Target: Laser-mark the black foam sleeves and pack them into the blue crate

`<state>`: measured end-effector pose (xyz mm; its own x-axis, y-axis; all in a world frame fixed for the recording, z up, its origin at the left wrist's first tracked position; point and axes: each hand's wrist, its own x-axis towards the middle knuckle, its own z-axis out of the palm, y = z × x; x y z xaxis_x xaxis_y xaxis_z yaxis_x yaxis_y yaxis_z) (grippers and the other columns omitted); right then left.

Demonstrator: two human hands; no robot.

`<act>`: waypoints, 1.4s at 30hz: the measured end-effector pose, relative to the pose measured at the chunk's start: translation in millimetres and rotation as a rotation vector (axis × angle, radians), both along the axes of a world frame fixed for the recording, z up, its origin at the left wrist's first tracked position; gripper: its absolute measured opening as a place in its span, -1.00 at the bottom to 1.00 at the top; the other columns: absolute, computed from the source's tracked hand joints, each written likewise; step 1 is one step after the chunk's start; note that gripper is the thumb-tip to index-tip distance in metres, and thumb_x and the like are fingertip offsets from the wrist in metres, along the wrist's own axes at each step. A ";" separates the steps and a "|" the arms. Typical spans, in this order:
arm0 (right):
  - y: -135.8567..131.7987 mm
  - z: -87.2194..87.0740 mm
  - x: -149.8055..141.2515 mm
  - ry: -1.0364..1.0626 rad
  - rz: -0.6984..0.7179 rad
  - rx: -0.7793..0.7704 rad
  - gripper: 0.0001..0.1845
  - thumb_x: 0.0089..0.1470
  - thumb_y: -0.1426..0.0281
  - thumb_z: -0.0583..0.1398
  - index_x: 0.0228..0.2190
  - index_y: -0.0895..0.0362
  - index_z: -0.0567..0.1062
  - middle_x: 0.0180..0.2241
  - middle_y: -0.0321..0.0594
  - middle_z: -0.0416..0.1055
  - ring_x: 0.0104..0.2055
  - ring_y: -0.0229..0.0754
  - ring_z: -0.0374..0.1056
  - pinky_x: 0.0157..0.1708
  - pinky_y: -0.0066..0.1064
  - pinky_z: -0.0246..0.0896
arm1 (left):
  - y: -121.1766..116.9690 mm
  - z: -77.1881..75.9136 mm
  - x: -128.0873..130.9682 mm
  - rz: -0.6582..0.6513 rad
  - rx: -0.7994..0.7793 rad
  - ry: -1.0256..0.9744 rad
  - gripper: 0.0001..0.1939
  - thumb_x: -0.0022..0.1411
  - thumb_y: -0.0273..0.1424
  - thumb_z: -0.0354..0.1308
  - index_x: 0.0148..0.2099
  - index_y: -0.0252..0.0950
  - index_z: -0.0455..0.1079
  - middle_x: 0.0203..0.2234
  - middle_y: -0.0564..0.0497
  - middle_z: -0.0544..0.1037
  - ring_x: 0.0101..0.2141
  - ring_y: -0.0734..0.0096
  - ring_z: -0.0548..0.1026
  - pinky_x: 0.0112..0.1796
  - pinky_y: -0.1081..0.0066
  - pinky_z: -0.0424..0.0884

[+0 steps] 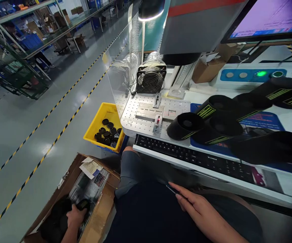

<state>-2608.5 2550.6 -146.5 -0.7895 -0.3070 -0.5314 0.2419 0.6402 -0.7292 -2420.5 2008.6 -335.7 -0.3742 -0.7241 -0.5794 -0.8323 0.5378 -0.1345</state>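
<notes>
My left hand point(76, 216) reaches down into a cardboard box point(101, 209) on the floor at the left. Its fingers are closed on a black cylinder point(83, 204), which is partly hidden by the hand. More dark pieces point(57, 216) lie beside it in the box, hard to make out in shadow. Over my lap, my right hand point(192, 202) pinches a thin, flat metallic strip point(171, 189); most of it is hidden by the fingers. Several black cylinders with yellow-green stripes point(186, 125) lie or stand on the bench, open ends showing.
A yellow bin point(97, 113) holds round black caps. On the bench are a perforated metal plate point(130, 123) with clamps, a black fan point(151, 79), a keyboard point(186, 153) on a tray and a grey machine head point(193, 27). A monitor point(274, 17) stands right.
</notes>
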 end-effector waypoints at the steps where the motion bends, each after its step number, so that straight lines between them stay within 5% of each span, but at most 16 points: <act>1: 1.9 -0.7 0.0 0.005 0.004 -0.002 -0.29 0.29 0.03 -0.07 0.29 0.13 0.35 -0.49 -0.27 0.33 -0.43 -0.13 0.33 -0.34 -0.29 0.30 | -4.4 9.7 -9.8 0.016 -0.026 0.034 -0.17 -0.02 0.06 0.07 0.14 -0.46 0.21 -0.12 -0.53 0.49 0.14 -0.50 0.40 -0.05 -0.12 0.42; 6: 12.2 -3.9 1.1 0.015 0.005 -0.026 -0.29 0.30 0.01 -0.07 0.31 0.10 0.32 -0.49 -0.27 0.37 -0.44 -0.15 0.35 -0.35 -0.31 0.34 | -21.0 85.0 -66.4 0.013 -0.050 0.322 -0.07 0.05 0.25 0.04 0.23 -0.37 0.16 -0.09 -0.31 0.52 0.01 -0.25 0.52 -0.07 0.02 0.48; 9: 18.7 -4.0 1.9 0.030 -0.011 -0.035 -0.28 0.28 0.01 -0.06 0.28 0.13 0.35 -0.51 -0.27 0.38 -0.44 -0.13 0.38 -0.35 -0.32 0.37 | -7.0 140.2 -103.4 -0.184 -0.080 0.638 -0.12 0.06 0.21 0.12 0.22 -0.32 0.21 -0.05 -0.25 0.49 0.01 -0.23 0.48 -0.03 -0.07 0.45; 14: 32.2 -2.3 4.3 0.076 -0.051 -0.065 -0.29 0.25 -0.01 -0.02 0.24 0.11 0.42 -0.55 -0.29 0.38 -0.47 -0.12 0.38 -0.38 -0.32 0.38 | 65.8 214.9 -161.7 -0.504 -0.039 0.997 -0.25 0.17 0.01 0.20 0.26 -0.29 0.20 0.07 -0.24 0.39 0.07 -0.06 0.41 0.10 -0.05 0.35; 19: 50.2 0.1 9.2 0.079 -0.136 -0.110 -0.29 0.25 -0.02 0.01 0.23 0.13 0.43 -0.53 -0.28 0.40 -0.46 -0.12 0.37 -0.37 -0.33 0.36 | 149.7 257.4 -208.4 -0.455 0.352 1.236 -0.23 0.15 -0.13 0.30 0.32 -0.18 0.11 0.02 -0.13 0.37 -0.04 0.15 0.46 -0.01 0.13 0.44; 23: 59.7 3.6 13.5 0.049 -0.242 -0.198 -0.29 0.24 -0.02 0.04 0.21 0.16 0.45 -0.54 -0.30 0.32 -0.47 -0.15 0.30 -0.40 -0.34 0.29 | 204.8 265.8 -241.0 -0.456 0.760 1.228 -0.12 0.05 -0.10 0.39 0.32 -0.15 0.09 0.02 -0.12 0.40 -0.07 0.17 0.48 -0.05 0.22 0.44; 29: 66.6 4.0 19.3 0.045 -0.398 -0.418 -0.32 0.27 0.00 0.06 0.15 0.24 0.48 -0.54 -0.34 0.22 -0.46 -0.21 0.21 -0.39 -0.35 0.20 | 275.2 250.5 -264.4 -0.421 1.401 0.910 0.00 -0.07 0.04 0.44 0.33 -0.11 0.12 0.05 -0.13 0.42 0.03 0.06 0.45 0.00 0.20 0.38; 38: 68.9 26.7 13.4 0.002 -0.464 -0.628 -0.34 0.27 -0.01 0.10 0.14 0.24 0.47 -0.54 -0.37 0.16 -0.49 -0.27 0.11 -0.45 -0.39 0.09 | 342.0 237.0 -263.7 -0.580 1.554 0.573 -0.02 -0.19 -0.12 0.56 0.25 -0.18 0.24 0.08 -0.16 0.43 0.07 0.03 0.39 0.09 0.18 0.27; 42: 64.2 29.2 11.2 0.036 -0.442 -0.671 -0.34 0.29 0.00 0.09 0.14 0.25 0.47 -0.57 -0.38 0.16 -0.51 -0.29 0.08 -0.50 -0.41 0.04 | 354.7 236.1 -267.5 -0.575 1.560 0.522 0.03 -0.24 -0.02 0.56 0.25 -0.20 0.27 0.08 -0.16 0.40 0.06 0.02 0.39 0.09 0.20 0.27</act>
